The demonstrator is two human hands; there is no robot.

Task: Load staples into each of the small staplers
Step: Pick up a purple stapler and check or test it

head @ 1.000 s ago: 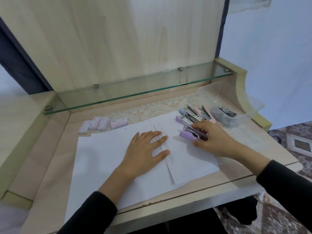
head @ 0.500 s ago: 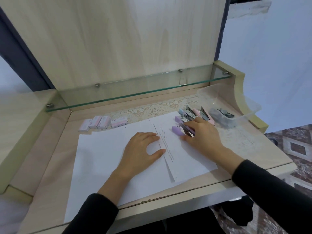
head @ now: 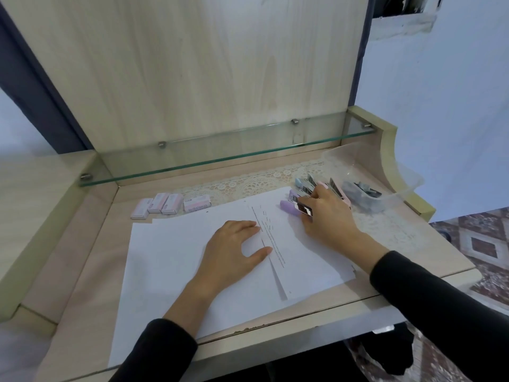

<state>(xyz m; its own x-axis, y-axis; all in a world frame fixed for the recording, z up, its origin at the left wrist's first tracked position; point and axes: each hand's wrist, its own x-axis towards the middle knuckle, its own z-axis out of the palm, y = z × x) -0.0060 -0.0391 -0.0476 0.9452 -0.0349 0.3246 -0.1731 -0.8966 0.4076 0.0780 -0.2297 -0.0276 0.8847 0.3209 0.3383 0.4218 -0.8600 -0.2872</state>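
Farthest to the left of both hands, beyond the left hand's fingertips, four small staple boxes (head: 170,204) lie in a loose row on the desk (head: 91,260), untouched. Next comes the left hand (head: 234,252), resting flat and palm down with fingers spread on the white paper sheets (head: 165,260); it grips nothing and only pins the paper. The two hands are apart, with a strip of bare paper between them. To the right, the right hand (head: 325,216) reaches forward to the cluster of small staplers (head: 305,188), which lie open with their metal tracks showing. Its fingers are curled on the nearest one, a purple stapler (head: 290,206) lying on the paper just ahead of that hand, though how firm the pinch is cannot be told. Past the right hand, on the lace mat, sits a clear plastic tub (head: 402,186) holding dark items too small to identify.

By the look of it, the step in hand is picking out one stapler to load. The next move likely calls for bringing it toward the middle, fetching a strip from one of the boxes on the far left, and seating that strip squarely in the open track before closing it.
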